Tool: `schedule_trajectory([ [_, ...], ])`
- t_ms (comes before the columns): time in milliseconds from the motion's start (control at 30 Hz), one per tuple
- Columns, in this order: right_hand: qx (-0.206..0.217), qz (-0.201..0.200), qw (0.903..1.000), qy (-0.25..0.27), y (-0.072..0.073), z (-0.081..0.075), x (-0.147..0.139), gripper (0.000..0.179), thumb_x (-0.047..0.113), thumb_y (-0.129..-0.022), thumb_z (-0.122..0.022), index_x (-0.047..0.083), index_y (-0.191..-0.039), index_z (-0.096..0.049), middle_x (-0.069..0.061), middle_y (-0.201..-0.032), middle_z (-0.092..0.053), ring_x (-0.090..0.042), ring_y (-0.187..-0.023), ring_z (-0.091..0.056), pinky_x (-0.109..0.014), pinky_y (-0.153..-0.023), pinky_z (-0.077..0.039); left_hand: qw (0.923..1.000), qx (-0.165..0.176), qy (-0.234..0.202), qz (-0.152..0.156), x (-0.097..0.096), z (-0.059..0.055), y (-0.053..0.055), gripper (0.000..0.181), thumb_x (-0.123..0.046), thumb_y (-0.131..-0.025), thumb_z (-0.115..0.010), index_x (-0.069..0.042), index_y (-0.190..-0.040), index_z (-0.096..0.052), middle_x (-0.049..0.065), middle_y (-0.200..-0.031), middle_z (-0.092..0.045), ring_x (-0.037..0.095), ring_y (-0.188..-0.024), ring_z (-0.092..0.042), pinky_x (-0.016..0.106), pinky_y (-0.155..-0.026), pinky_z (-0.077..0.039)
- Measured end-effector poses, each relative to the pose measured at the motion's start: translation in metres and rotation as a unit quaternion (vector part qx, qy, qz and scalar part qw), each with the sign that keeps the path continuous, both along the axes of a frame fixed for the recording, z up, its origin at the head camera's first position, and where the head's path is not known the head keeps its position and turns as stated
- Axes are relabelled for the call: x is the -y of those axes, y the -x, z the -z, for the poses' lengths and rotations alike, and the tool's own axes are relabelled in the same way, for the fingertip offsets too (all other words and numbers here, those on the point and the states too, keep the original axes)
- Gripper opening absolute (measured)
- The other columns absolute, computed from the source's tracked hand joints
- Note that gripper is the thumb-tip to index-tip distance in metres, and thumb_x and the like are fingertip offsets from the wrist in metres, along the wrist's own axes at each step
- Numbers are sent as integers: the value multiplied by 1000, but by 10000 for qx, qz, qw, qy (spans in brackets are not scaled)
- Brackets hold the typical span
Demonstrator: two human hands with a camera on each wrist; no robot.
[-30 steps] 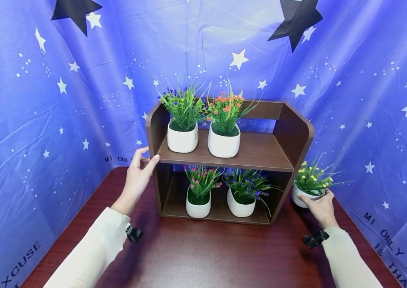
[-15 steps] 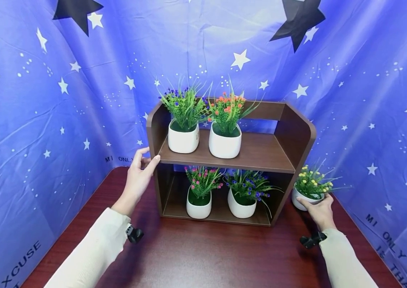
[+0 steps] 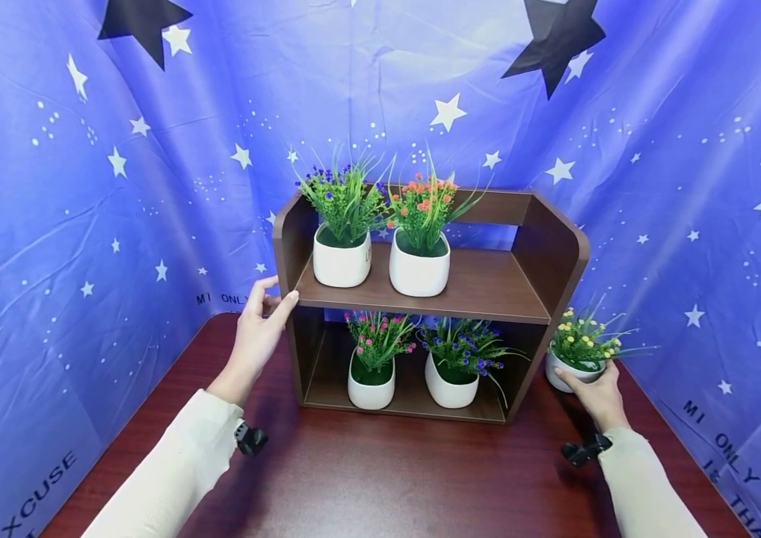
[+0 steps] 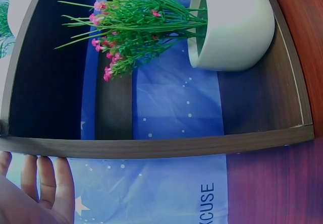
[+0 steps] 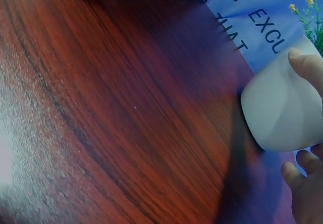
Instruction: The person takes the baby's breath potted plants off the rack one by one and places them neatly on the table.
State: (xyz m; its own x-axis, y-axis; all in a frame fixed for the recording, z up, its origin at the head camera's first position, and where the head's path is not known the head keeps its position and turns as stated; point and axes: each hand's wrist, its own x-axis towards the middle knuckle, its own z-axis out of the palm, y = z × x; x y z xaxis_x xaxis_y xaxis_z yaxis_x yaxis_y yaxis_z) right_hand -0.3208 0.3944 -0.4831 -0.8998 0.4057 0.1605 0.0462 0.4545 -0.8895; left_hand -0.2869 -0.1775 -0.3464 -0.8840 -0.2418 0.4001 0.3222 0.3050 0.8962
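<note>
Desktop shelf [image 3: 491, 280]: two tiers of dark brown wood-grain board between side panels with rounded upper front corners; stands upright on the reddish-brown table [image 3: 380, 478], long axis running left to right, open front facing the person.
Upper tier: purple-flowered plant [image 3: 343, 263] near the left end, orange-flowered plant [image 3: 419, 269] beside it toward the middle, both in white pots.
Lower tier: pink-flowered plant [image 3: 371, 388] toward the left, blue-flowered plant [image 3: 452, 387] toward the right, near the front edge.
Yellow-flowered plant [image 3: 578, 355]: just beside the shelf's right panel, near the table's right edge; upright, long axis roughly vertical, small yellow blooms upward over dense green leaves, thin blades sweeping right, pot smooth, white and rounded. Whether its base meets the table is hard to tell.
Left hand [image 3: 259, 329]: well apart from the other; fingers extended, fingertips against the left panel's outer side, thumb at its front edge.
Right hand [image 3: 599, 388]: clamped round the yellow-flowered plant's pot, thumb across the front.
</note>
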Motion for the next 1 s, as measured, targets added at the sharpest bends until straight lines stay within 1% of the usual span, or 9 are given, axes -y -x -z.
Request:
schedule_trajectory([
  [233, -9, -267, 9994, -227, -3, -7, -5, 98, 35, -91, -75, -4, -156, -13, -33, -152, -28, -45, -136, -33, -55, -113, -27, 10000, -37, -9, -58, 1, 1, 0, 46, -36, -96, -69, -19, -135, -55, 7, -99, -58, 14, -73, -57, 24, -65, -49],
  [367, 94, -358, 9976, -580, -5, -11, -10, 101, 37, -91, -74, -10, -154, -10, -40, -151, -22, -50, -136, -30, -60, -112, -25, 10000, -51, -6, -53, 0, 1, 1, 45, -34, -96, -69, -18, -135, -55, 6, -98, -58, 13, -72, -57, 24, -65, -49],
  [433, 76, -419, 9968, -674, -7, -13, -11, 99, 36, -91, -73, -11, -153, -13, -40, -150, -24, -50, -135, -32, -59, -111, -26, 10000, -56, -7, -48, 0, 1, 1, 45, -34, -96, -69, -18, -135, -55, 6, -98, -57, 13, -72, -56, 24, -65, -49],
  [533, 45, -435, 9965, -714, -8, -16, -12, 94, 36, -92, -73, -11, -151, -18, -38, -147, -32, -45, -131, -37, -49, -106, -35, 10000, -65, 11, -62, 0, 1, 0, 45, -35, -96, -69, -17, -135, -55, 5, -97, -57, 11, -72, -56, 23, -65, -49],
  [600, -8, -449, 9959, -789, -9, -18, -13, 90, 37, -92, -73, -11, -149, -22, -36, -142, -38, -42, -125, -42, -39, -96, -39, 9999, -71, 19, -73, 0, 1, 0, 45, -34, -96, -68, -16, -135, -55, 5, -97, -57, 10, -72, -56, 23, -65, -49],
  [667, 10, -417, 9950, -911, -11, -19, -14, 89, 39, -92, -73, -12, -146, -24, -35, -138, -41, -40, -119, -45, -32, -86, -38, 9999, -57, 40, -87, 0, 1, 0, 44, -34, -97, -68, -16, -135, -55, 6, -97, -57, 10, -72, -56, 23, -66, -49],
  [733, 8, -424, 9941, -1000, -12, -21, -16, 89, 40, -91, -73, -13, -144, -24, -35, -135, -41, -40, -115, -45, -30, -81, -37, 9999, -39, 60, -95, 0, 1, 1, 45, -35, -97, -68, -16, -135, -55, 6, -98, -58, 10, -73, -56, 23, -66, -49],
  [867, -9, -465, 9924, -1142, -14, -27, -20, 91, 41, -92, -72, -14, -144, -22, -38, -134, -41, -44, -116, -45, -37, -82, -38, 9999, -28, 92, -101, -1, 1, 0, 45, -35, -97, -68, -16, -135, -55, 7, -99, -58, 10, -73, -57, 23, -66, -49],
  [1000, -19, -507, 9921, -1151, -16, -34, -21, 96, 42, -94, -69, -13, -150, -13, -41, -137, -40, -48, -121, -43, -52, -91, -39, 9999, -52, 98, -106, -1, 1, -1, 45, -35, -97, -68, -16, -135, -55, 8, -98, -59, 10, -72, -57, 23, -66, -49],
])
